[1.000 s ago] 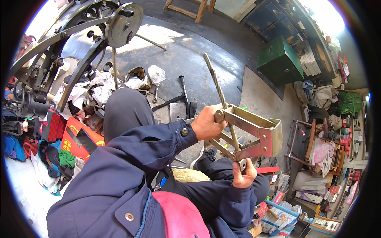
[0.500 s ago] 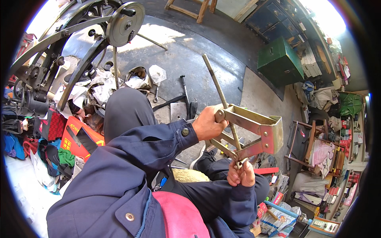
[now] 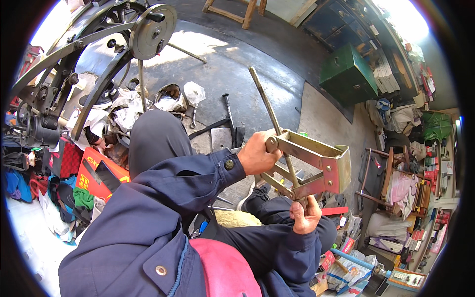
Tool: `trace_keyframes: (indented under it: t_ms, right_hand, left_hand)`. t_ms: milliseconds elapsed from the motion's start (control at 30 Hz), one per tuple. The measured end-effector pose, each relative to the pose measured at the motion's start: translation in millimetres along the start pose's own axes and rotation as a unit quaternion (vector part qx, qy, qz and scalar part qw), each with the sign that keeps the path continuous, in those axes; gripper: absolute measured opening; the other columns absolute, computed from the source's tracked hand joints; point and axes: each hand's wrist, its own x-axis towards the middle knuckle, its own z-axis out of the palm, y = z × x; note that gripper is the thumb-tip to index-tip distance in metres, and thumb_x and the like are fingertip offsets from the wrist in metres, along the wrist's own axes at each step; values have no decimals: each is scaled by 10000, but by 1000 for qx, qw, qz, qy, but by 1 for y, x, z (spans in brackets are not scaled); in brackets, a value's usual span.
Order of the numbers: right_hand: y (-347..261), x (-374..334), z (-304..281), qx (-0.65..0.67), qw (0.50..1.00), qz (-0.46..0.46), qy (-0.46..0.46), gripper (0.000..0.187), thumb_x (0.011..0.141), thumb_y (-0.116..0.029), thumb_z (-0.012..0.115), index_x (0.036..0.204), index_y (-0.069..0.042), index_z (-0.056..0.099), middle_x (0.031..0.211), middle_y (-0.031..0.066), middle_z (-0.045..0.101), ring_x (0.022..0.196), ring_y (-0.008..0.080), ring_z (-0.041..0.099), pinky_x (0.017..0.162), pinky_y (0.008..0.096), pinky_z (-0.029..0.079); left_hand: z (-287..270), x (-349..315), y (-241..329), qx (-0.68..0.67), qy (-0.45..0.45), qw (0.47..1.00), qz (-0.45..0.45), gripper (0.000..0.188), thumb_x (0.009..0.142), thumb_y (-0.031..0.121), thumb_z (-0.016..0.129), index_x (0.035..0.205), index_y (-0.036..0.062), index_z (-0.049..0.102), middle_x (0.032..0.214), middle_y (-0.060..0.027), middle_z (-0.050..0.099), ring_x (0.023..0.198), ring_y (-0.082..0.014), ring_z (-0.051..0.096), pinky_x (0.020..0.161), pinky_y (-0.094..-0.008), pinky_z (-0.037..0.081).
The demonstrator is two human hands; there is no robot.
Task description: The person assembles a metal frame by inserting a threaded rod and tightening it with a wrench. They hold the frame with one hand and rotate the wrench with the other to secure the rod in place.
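My left hand (image 3: 260, 152) is wrapped round one corner of a yellowish metal scissor jack (image 3: 316, 184), held above my lap. A long threaded rod (image 3: 263, 94) runs through the jack and sticks out far past my left fist, tilted up to the left. At the rod's near end, thumb and fingers of my right hand (image 3: 305, 216) pinch the jack's screw end, which they partly hide. The jack's broad channel-shaped end points right, and its arms are partly folded.
A cast-iron hand-wheel machine (image 3: 154, 32) stands at the far left. Around my knees lie a hammer (image 3: 228, 109), a metal plate (image 3: 221, 139) and an orange-red box (image 3: 101, 171). A green metal box (image 3: 348, 75) and cluttered shelves line the right.
The fingers of my right hand have shifted round the jack's screw end, the thumb now more upright. My left hand keeps its hold, and the jack has barely moved.
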Motion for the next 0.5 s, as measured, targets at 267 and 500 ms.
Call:
trace_keyframes:
  t_ms: [267, 500]
  right_hand:
    - [4, 6, 0, 366, 892, 228, -136, 898, 993, -822, 377, 1106, 28, 646, 659, 91, 534, 463, 136, 423, 451, 307, 397]
    - [-1, 11, -11, 415, 833, 322, -171, 709, 1054, -706, 460, 1020, -14, 611, 688, 2, 462, 460, 77, 369, 444, 273, 366]
  left_hand:
    - [-1, 0, -8, -30, 2, 999, -32, 230, 861, 19, 616, 1087, 1, 655, 868, -183, 686, 763, -308, 666, 753, -409, 548]
    - [0, -1, -12, -66, -5, 997, -47, 281, 860, -19, 594, 1132, -5, 665, 834, -123, 677, 737, -178, 600, 719, -358, 533]
